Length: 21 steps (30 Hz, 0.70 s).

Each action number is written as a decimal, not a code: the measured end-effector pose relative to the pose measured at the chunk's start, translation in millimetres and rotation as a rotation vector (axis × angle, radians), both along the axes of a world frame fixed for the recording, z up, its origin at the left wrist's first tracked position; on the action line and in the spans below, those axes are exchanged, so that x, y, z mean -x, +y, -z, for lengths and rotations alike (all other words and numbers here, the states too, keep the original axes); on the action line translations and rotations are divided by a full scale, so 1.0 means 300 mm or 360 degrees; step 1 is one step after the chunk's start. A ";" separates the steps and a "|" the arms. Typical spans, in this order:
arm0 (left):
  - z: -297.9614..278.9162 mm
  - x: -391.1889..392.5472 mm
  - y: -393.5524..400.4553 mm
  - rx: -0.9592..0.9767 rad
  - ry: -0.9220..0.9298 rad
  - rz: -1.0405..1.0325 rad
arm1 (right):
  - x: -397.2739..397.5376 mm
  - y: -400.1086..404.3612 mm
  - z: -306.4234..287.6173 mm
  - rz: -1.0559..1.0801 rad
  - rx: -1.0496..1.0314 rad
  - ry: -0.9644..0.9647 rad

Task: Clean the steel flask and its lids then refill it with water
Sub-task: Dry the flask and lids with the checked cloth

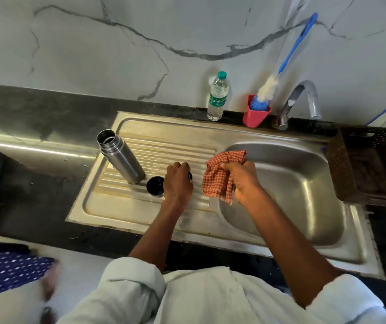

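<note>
The open steel flask [120, 156] stands upright on the ribbed draining board [164, 146] of the sink. Just right of its base sits a black cup lid [155, 186], mouth up. My left hand [178, 183] is curled over a second black lid [190, 176], which shows only as a dark edge past my fingers. My right hand [242, 182] grips a crumpled red-and-white checked cloth [222, 175] above the left rim of the sink basin [299, 190].
A clear water bottle [217, 97] with a green cap stands at the back edge. Beside it a pink holder [255, 114] carries a blue-handled bottle brush [287, 59]. The tap [300, 101] arches over the basin. A brown basket [369, 164] sits at the right. Another person stands at the left.
</note>
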<state>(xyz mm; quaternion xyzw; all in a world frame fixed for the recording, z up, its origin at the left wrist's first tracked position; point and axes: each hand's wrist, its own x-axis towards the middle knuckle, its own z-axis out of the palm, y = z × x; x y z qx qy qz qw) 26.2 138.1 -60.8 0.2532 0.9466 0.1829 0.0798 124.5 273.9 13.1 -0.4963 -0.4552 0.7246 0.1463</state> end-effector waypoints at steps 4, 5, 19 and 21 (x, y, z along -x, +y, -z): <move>-0.004 0.007 0.007 0.0052 -0.0053 0.0027 | -0.008 0.015 0.032 0.0095 0.0175 0.0066; -0.011 0.007 0.008 0.0084 -0.0058 0.0029 | -0.013 0.022 0.045 0.0119 0.0222 0.0085; -0.135 -0.078 0.205 -0.0689 -0.1317 -0.0053 | -0.130 0.138 0.111 0.0285 0.0392 0.0202; -0.139 -0.087 0.217 -0.0893 -0.1541 -0.0185 | -0.138 0.155 0.109 0.0248 0.0218 0.0194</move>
